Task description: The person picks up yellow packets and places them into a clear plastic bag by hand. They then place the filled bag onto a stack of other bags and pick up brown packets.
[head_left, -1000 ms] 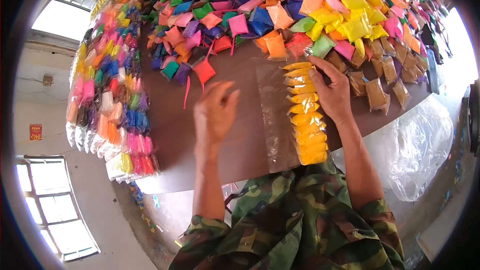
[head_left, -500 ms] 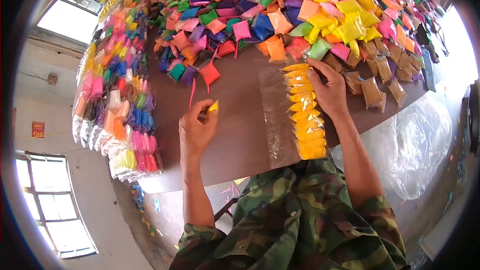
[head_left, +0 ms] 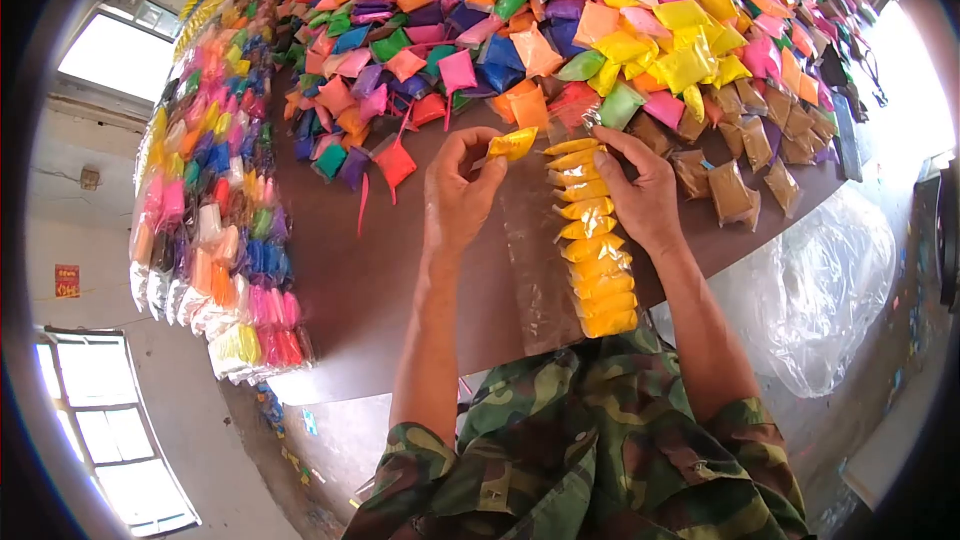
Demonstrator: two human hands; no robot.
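Observation:
Between the thumb and fingers of my left hand [head_left: 462, 188] is a small yellow packet [head_left: 514, 144], held just above the table and left of a column of packets. That column is a clear plastic bag [head_left: 535, 270] with several plump yellow packets [head_left: 597, 260] stacked in a row along its right side. My right hand [head_left: 640, 190] grips the bag's upper right edge, thumb near the top packets and index finger stretched to the upper end. The bag's left part lies flat on the brown table.
A large heap of colourful packets [head_left: 450, 30] covers the back of the table [head_left: 350, 310]. Brown packets [head_left: 735, 190] lie to the right. Bagged rows of packets [head_left: 215, 210] are stacked at the left. A big clear plastic sheet [head_left: 825, 300] hangs beyond the right edge.
My left hand has moved right and up with the yellow packet, now close to the bag's top. The right hand stays at the bag. The whole view has shifted slightly.

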